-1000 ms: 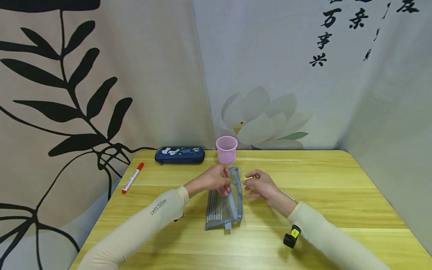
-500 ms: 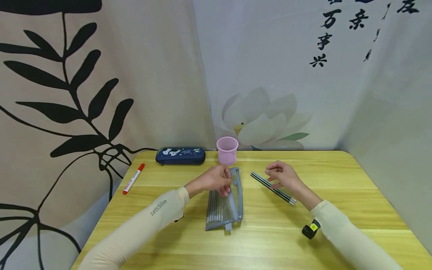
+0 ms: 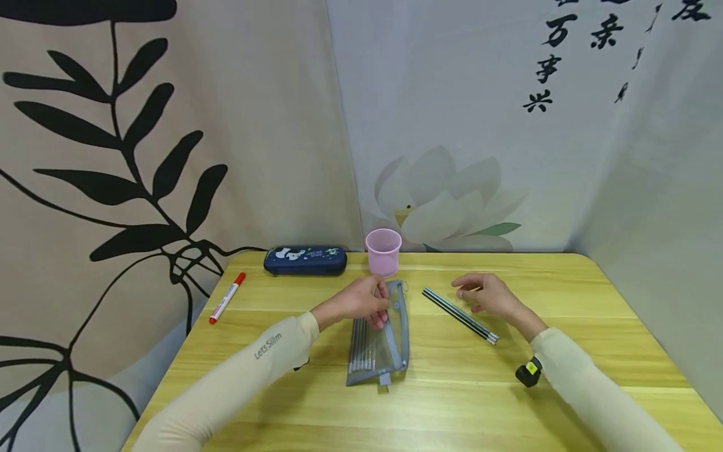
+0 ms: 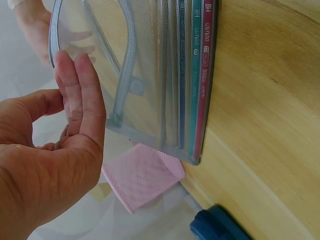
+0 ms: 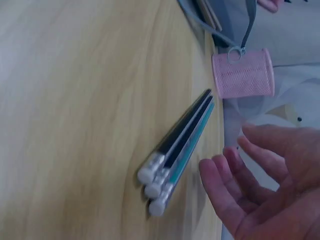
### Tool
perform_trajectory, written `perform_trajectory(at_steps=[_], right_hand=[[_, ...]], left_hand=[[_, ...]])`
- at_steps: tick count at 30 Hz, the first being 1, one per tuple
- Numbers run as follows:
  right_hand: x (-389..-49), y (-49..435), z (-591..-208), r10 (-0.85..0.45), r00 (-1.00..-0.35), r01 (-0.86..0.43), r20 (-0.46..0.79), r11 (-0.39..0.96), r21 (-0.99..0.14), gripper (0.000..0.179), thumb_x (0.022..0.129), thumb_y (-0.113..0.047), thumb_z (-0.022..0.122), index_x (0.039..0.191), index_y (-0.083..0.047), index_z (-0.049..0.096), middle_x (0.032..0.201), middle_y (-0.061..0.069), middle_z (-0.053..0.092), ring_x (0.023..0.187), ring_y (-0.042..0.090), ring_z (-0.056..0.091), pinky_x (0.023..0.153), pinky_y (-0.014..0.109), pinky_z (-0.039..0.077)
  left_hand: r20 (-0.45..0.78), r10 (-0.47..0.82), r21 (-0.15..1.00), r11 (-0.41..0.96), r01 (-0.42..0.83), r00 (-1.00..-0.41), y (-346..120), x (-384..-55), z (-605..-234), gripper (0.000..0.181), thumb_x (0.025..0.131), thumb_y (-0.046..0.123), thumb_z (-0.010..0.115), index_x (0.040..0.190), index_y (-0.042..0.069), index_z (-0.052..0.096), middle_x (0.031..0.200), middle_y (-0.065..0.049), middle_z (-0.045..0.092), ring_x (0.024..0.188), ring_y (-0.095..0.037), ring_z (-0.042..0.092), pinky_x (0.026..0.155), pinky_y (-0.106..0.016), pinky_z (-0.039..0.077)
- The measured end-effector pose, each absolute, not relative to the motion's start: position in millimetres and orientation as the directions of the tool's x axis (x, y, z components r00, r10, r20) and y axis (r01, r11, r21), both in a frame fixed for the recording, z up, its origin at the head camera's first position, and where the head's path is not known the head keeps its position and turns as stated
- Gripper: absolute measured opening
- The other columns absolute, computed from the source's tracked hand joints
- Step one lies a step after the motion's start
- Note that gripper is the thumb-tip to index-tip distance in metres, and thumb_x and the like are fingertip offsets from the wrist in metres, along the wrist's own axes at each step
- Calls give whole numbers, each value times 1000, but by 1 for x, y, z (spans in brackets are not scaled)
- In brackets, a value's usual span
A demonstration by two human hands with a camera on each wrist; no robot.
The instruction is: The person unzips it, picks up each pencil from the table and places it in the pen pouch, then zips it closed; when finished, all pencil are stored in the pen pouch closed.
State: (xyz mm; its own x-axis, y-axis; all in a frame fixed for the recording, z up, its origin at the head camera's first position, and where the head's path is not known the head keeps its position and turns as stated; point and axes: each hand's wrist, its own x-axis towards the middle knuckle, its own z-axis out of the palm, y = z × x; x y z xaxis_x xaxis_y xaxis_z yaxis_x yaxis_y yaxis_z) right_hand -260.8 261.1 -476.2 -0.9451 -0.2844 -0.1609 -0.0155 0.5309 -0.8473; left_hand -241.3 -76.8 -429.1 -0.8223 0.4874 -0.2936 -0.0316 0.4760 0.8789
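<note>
A grey mesh zip pouch (image 3: 398,339) lies on the table in front of the person, with several pencils showing through its side. The left hand (image 3: 364,301) pinches the pouch at its upper part; in the left wrist view the fingers (image 4: 90,95) overlap the mesh, and teal and red pencils (image 4: 200,75) show inside. To the right of the pouch, three pencils (image 3: 460,316) lie side by side, two dark and one teal, with white erasers in the right wrist view. The right hand (image 3: 488,295) is beside them, fingers (image 5: 220,185) loosely bent and holding nothing.
A pink mesh pen cup (image 3: 383,254) stands just behind the pouch. Left of it, at the back edge, is a dark blue pencil case (image 3: 305,260). A red-capped white marker (image 3: 228,298) lies near the table's left edge. Printed curtains hang behind the table.
The right hand has moved right, away from the pouch, and let go of the three pencils, which now lie on the table. The left hand stays at the pouch.
</note>
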Motion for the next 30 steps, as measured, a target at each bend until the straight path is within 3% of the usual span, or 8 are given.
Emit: perform_trajectory(at_steps=[9,13,21,30], right_hand=[[-274,276,-491,-411,-869,48,-277,485,-873,41,105,-14,65,144,-4,60,119,20,61,96,24,64,79,37,67],[-279,279,-495,-437,-851,61,-292,470,-881,42,102,-9,68,143,-6,62,110,16,59,85,21,60,70,31,63],[-285,278,-495,-482,-828,32,-286,468,-883,42,99,-9,71,141,-4,64,96,10,55,66,19,48,52,24,43],[-283,275,-498,-457,-839,25,-293,507,-862,35,99,-6,70,134,-3,68,93,7,57,64,17,50,53,22,47]], left_hand=[[-299,493,878,477,-33,-817,-75,-241,-429,10,100,1,57,108,1,51,75,-14,70,58,-19,71,72,-52,70],[-302,497,873,487,-27,-814,-75,-241,-428,10,101,2,57,109,1,52,75,-14,70,59,-19,71,73,-53,70],[-290,497,869,496,-7,-817,-76,-243,-426,9,102,2,57,109,1,52,75,-14,71,58,-19,71,72,-54,70],[-288,516,874,486,-1,-807,-76,-239,-427,10,100,1,57,109,0,51,75,-15,70,57,-19,70,71,-54,70]])
